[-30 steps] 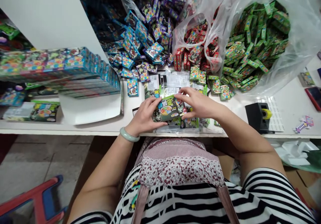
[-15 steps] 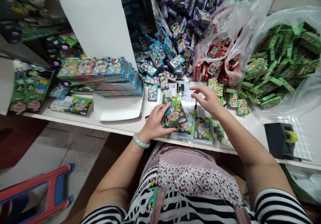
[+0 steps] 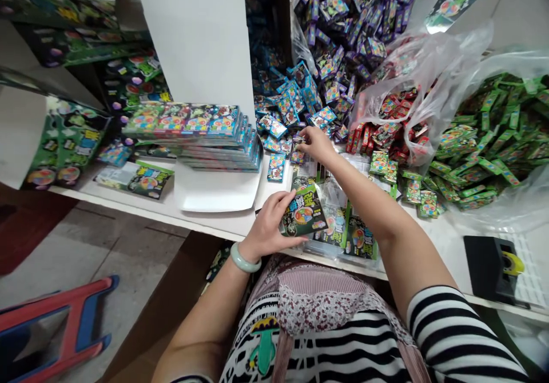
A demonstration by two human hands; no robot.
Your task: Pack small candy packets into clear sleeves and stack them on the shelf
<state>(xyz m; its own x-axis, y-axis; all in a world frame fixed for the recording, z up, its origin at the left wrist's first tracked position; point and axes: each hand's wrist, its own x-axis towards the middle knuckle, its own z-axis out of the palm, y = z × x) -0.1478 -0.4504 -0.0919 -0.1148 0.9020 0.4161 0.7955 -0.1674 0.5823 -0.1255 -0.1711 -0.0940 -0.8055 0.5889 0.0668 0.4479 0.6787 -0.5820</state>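
Note:
My left hand (image 3: 271, 226) grips a black and green printed packet (image 3: 304, 214) by its left side, thumb along the lower edge. My right hand (image 3: 316, 144) reaches to the front of the heap, its fingertips pinched at a small purple box (image 3: 297, 156). Just left of that box, a small blue box (image 3: 276, 167) lies on the white table. Beneath and right of the held packet are more black and green packets (image 3: 360, 237) with clear plastic, partly hidden by my right forearm.
Behind lie heaps of blue boxes (image 3: 286, 106), purple boxes (image 3: 373, 20), red boxes (image 3: 388, 128) and green boxes (image 3: 493, 137), partly in clear bags. Stacked box strips (image 3: 189, 121) stand in a white carton (image 3: 214, 197) at left. A tape dispenser (image 3: 489, 268) sits at right.
My right hand has moved left from above the packets to a small purple box at the heap's front edge. My left hand keeps hold of the packet. The camera view has shifted.

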